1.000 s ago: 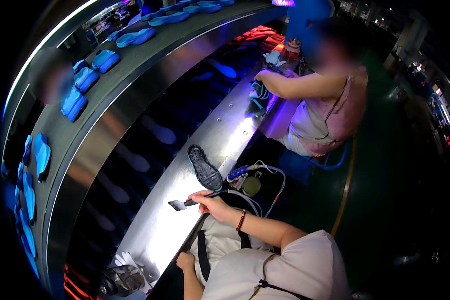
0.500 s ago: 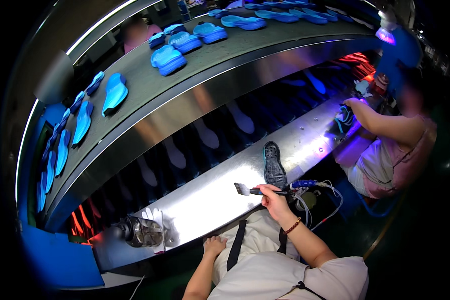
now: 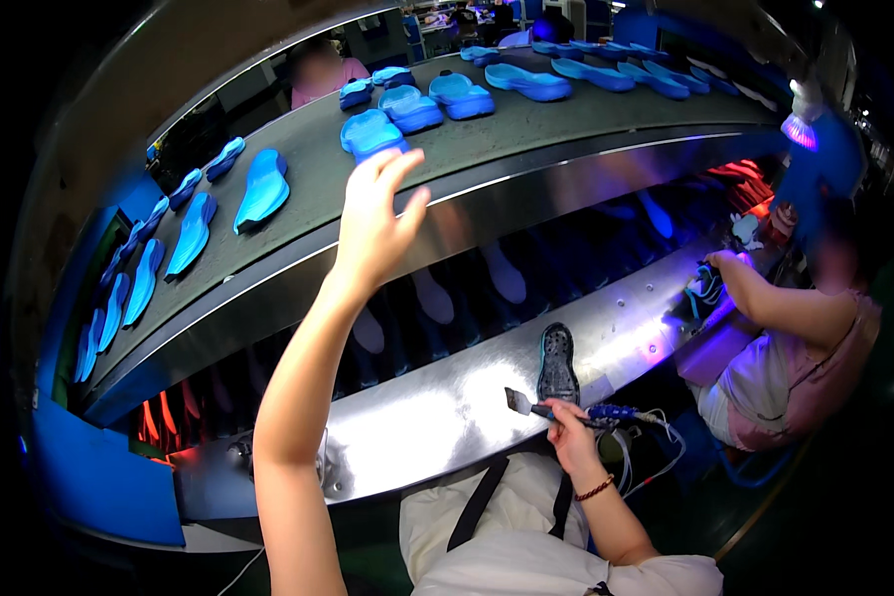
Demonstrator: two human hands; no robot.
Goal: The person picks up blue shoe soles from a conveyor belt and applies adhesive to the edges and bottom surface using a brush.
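Note:
My left hand is stretched up over the edge of the dark belt, fingers apart, just in front of a stack of blue shoe soles. Whether the fingertips touch the stack I cannot tell. Low on the right, my right hand is closed around the handle of a flat brush, whose bristles point left over the metal bench. A black shoe sole lies on the bench just beyond the brush.
More blue soles lie along the curved belt. Under it, dim soles show in a dark opening, with red glow at both ends. A co-worker sits at the right, hands on a shoe part. White and blue tubes hang beside my right hand.
My left hand has risen from my lap to the blue soles on the belt, its arm now covering most of the gloves and dark object at left. My right hand keeps the brush.

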